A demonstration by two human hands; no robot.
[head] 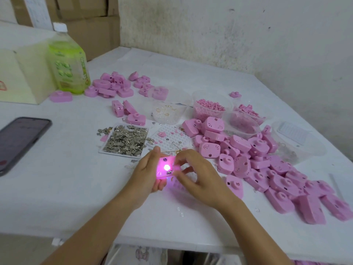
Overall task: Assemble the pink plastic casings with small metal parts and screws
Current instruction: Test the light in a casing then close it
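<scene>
Your left hand [148, 173] cups a pink casing [165, 168] at centre frame, just above the bench [76, 188], w/ fingers curled round its left side and thumb up along the top edge. Your right hand [198, 175] meets it from the right, fingertips pinching the casing's right end, so both hands are together on the one piece. A bright pink-white light glows on the casing's face, and a small dark component sits just below the light.

Just behind your hands a thin metal pin [170, 150] lies across the bench. Past it, left of centre, there's a clear tray [125, 140] heaped w/ small grey metal parts. Beside it on the right is a white studded mat [172, 136] w/ a few loose bits on it.

Right half of frame: a big pile of pink casings [267, 165] runs down to the lower right. Behind that are clear tubs, one w/ small pink pieces [209, 108] and one w/ pale rings [168, 111]. A smaller heap of casings [112, 86] sits upper centre-left.

Far left: a dark phone [21, 138] lies flat, w/ a green drink bottle [67, 62] and a cream box [23, 73] behind it.
</scene>
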